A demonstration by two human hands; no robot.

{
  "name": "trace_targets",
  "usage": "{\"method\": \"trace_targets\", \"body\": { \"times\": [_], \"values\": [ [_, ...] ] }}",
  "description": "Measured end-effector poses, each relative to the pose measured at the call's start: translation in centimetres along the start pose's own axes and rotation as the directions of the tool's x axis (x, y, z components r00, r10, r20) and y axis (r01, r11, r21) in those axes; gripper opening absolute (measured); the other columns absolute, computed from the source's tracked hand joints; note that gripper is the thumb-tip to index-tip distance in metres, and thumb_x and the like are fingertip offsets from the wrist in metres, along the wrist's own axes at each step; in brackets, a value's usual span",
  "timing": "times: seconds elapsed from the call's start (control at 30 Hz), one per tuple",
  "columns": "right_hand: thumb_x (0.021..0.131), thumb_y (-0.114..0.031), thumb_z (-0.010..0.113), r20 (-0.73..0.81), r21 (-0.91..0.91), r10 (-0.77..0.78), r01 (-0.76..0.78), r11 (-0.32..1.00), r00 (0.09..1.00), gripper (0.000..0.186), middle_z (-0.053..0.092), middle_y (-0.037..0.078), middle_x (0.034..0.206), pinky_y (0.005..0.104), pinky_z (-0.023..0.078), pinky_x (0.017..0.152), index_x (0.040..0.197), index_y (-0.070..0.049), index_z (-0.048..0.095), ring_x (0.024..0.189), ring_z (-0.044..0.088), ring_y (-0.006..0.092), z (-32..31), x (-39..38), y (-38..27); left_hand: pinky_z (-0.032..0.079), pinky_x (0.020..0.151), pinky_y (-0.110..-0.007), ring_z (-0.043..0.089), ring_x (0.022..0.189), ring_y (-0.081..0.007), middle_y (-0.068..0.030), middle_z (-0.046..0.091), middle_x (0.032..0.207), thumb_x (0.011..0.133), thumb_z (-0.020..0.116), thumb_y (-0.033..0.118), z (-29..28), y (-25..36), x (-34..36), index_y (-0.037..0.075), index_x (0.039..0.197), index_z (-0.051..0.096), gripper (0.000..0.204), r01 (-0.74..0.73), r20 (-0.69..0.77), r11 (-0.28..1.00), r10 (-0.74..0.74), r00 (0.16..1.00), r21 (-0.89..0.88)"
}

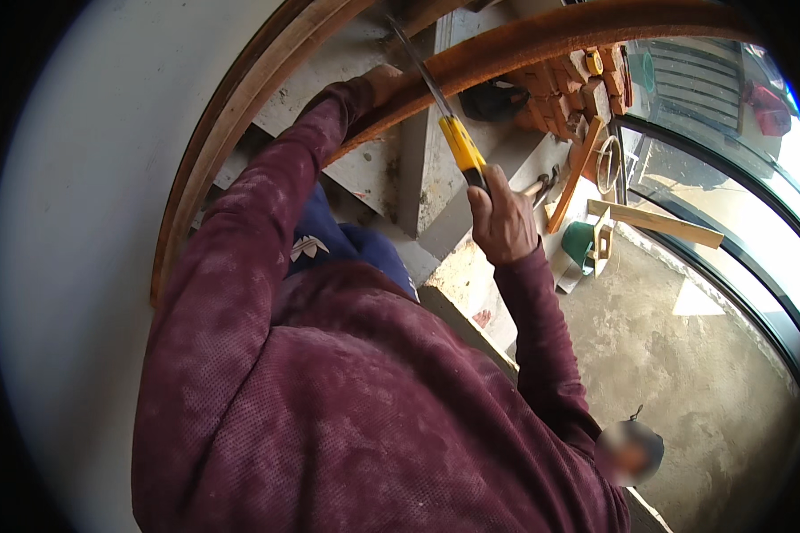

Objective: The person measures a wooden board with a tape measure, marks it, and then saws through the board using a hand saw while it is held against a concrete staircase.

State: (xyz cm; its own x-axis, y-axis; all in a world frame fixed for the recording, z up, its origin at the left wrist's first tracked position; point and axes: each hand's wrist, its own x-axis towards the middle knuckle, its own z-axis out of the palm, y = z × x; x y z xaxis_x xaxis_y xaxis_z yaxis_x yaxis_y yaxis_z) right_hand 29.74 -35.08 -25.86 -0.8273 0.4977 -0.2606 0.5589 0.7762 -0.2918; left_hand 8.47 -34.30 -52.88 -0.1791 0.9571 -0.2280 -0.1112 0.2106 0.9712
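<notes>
My right hand (pixel 505 216) is closed around the yellow and black handle of a handsaw (pixel 459 142). The saw's narrow blade slants up and away to the left, across a long reddish-brown wooden beam (pixel 507 43). My left hand (pixel 384 84) is on that beam, left of the blade, and appears to grip it; most of its fingers are hidden. Below the beam are grey concrete steps (pixel 422 169).
Brown wooden trim (pixel 209 151) runs along the white wall at left. Stacked bricks (pixel 551 89) with a yellow tape measure (pixel 594 62), a black bag (pixel 492 101), a hammer (pixel 537 185), wooden boards (pixel 658 222) and a green container (pixel 579 243) lie right, near glass doors (pixel 720 169). A person (pixel 636 451) is at lower right.
</notes>
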Motion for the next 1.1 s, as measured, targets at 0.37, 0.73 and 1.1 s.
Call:
{"method": "trace_targets", "body": {
  "times": [0.37, 0.73, 1.1],
  "values": [
    [0.091, -0.021, 0.058, -0.078, -0.046, -0.079, 0.075, 0.996, 0.994, 0.025, 0.053, 0.022, 0.057, 0.0474, 0.042, 0.047, 0.105, -0.003, 0.049, 0.053, 0.056, 0.0417, 1.2, 1.1, 0.9, 0.048, 0.077, -0.039, 0.066, 0.085, -0.0279, -0.022, 0.068, 0.087, 0.091, 0.038, 0.063, 1.2, -2.1, 2.7, -0.004, 0.095, 0.066, 0.073, -0.137, -0.036, 0.985, 0.141, 0.989, 0.103],
    [0.093, -0.026, 0.057, -0.014, -0.075, 0.073, -0.074, 0.994, 0.997, 0.024, 0.055, 0.021, 0.06, 0.0467, 0.043, 0.046, 0.1, -0.005, 0.048, 0.05, 0.056, 0.0394, 1.2, -0.9, 0.3, 0.047, 0.078, -0.033, 0.065, 0.083, -0.0212, -0.014, 0.07, 0.089, 0.083, 0.038, 0.077, 1.9, -0.5, 1.7, 0.0, 0.098, 0.071, 0.085, 0.031, 0.003, 0.998, -0.031, 1.0, 0.058],
    [0.091, -0.025, 0.058, 0.086, -0.015, 0.19, -0.189, 0.982, 0.978, 0.028, 0.056, 0.02, 0.061, 0.0459, 0.045, 0.048, 0.108, -0.003, 0.052, 0.051, 0.059, 0.0381, -1.5, -5.3, -2.4, 0.047, 0.077, -0.032, 0.065, 0.082, -0.0195, -0.013, 0.069, 0.086, 0.082, 0.041, 0.078, 0.7, 0.5, -0.4, -0.001, 0.095, 0.071, 0.086, 0.095, 0.007, 0.995, -0.095, 0.995, 0.018]
  ]
}}
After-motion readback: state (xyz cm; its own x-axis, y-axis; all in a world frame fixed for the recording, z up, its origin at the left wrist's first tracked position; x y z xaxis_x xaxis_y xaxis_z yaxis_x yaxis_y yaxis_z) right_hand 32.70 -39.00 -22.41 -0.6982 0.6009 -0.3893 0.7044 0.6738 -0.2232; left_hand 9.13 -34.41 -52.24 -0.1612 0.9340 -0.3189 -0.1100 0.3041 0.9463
